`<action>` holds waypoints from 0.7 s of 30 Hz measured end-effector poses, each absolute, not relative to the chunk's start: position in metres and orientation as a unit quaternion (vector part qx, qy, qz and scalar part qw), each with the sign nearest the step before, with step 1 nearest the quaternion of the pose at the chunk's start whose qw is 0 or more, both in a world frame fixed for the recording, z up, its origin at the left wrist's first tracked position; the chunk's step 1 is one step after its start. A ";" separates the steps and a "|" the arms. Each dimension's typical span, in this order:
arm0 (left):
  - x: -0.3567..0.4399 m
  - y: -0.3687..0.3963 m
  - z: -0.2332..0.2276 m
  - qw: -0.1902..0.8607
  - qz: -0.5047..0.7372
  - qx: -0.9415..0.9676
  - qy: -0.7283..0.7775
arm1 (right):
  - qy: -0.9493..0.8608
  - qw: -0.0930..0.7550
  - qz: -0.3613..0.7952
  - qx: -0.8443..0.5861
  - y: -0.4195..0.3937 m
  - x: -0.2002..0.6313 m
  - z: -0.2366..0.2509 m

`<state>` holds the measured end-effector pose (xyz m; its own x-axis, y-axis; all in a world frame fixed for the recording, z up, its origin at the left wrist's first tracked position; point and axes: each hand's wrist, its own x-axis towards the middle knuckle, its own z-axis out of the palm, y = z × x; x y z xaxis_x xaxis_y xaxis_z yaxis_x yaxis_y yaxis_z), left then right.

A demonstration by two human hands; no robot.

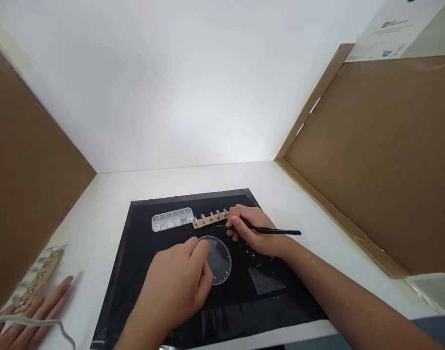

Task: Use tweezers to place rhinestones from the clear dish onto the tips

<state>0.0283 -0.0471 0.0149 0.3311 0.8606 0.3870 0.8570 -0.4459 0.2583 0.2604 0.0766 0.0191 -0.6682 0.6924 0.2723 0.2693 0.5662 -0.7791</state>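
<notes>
My right hand [249, 228] grips a pair of dark tweezers [281, 231], held nearly level with the tips pointing left. Just behind the tips lies a tan strip [210, 220] carrying a row of small clear and metal pieces. Over the left edge of a clear round dish [218, 262] sits my left hand [179, 282], its fingers curled closed. Whatever those fingers hold, if anything, is hidden. A few tiny light bits show in the dish. Left of the strip stands a clear compartment box [172, 219] with small shiny pieces in its front row.
Tiny light bits [257, 260] are scattered on the black mat [142, 272], near a clear flat sheet [266, 281]. At far left, another person's hand [43, 311] rests by a similar strip [40, 279] and a pale cable [25, 320]. Brown cardboard panels [375, 160] flank the white table.
</notes>
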 end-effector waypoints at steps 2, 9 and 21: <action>0.033 -0.064 -0.001 0.026 0.350 0.764 0.541 | -0.841 0.289 0.362 -0.281 0.075 0.259 0.021; 0.025 -0.072 -0.029 0.061 0.363 0.725 0.582 | -0.855 0.281 0.336 -0.279 0.068 0.252 0.032; 0.026 -0.067 -0.036 0.095 0.325 0.706 0.622 | -0.908 0.254 0.234 -0.235 0.073 0.247 0.017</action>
